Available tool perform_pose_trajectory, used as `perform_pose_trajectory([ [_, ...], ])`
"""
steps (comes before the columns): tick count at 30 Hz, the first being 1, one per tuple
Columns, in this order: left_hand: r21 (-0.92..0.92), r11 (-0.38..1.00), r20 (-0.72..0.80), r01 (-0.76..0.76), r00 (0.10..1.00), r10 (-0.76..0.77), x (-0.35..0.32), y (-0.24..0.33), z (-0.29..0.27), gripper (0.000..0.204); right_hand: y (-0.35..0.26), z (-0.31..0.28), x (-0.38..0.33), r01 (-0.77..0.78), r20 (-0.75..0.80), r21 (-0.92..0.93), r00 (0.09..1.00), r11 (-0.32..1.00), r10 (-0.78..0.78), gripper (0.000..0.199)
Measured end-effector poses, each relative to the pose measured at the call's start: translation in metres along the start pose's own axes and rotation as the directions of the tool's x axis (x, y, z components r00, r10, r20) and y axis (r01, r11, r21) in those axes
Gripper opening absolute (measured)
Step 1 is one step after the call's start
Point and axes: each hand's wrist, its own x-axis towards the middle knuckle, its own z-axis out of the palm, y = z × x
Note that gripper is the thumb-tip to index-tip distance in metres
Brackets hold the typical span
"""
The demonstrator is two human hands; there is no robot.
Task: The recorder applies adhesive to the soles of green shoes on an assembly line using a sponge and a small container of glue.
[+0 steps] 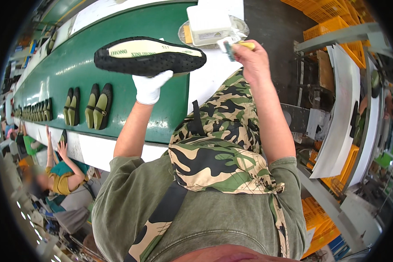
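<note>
My left hand [149, 88], in a white glove, is closed round a shoe [157, 64] held up over the green belt. Its black studded sole with a cream middle panel faces me; most of the upper is hidden. My bare right hand [254, 61] pinches a small brush [248, 45] with a yellow handle. The brush's head, greenish and white, is slightly blurred and lies beside a white plastic tub [208, 24], apart from the shoe. That tub stands on a worn round tray [182, 32].
Green shoes in pairs [99, 106] stand along the green conveyor belt [131, 98], with several more farther left. A white ledge [102, 153] borders it. Beyond, a co-worker [67, 177] reaches toward the belt. Orange crates [332, 30] and a metal rack [343, 37] stand at my right.
</note>
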Motion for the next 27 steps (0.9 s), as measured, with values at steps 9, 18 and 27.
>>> perform_pose_trajectory([
  [9,0.619,0.670,0.503,-0.410,0.862,0.062,-0.004,0.038,0.024,0.079,-0.021,0.039,-0.038,0.156,-0.014,-0.104,0.987,0.982,-0.158,0.018],
  [18,0.654,0.701,0.489,-0.284,0.866,-0.105,0.000,0.067,0.048,0.083,-0.034,0.063,-0.066,0.111,0.020,0.061,0.993,0.992,-0.113,0.019],
  [27,0.674,0.684,0.462,-0.279,0.882,-0.095,-0.022,0.035,0.042,0.070,-0.065,0.099,-0.103,0.154,0.131,0.200,0.975,0.968,-0.182,0.016],
])
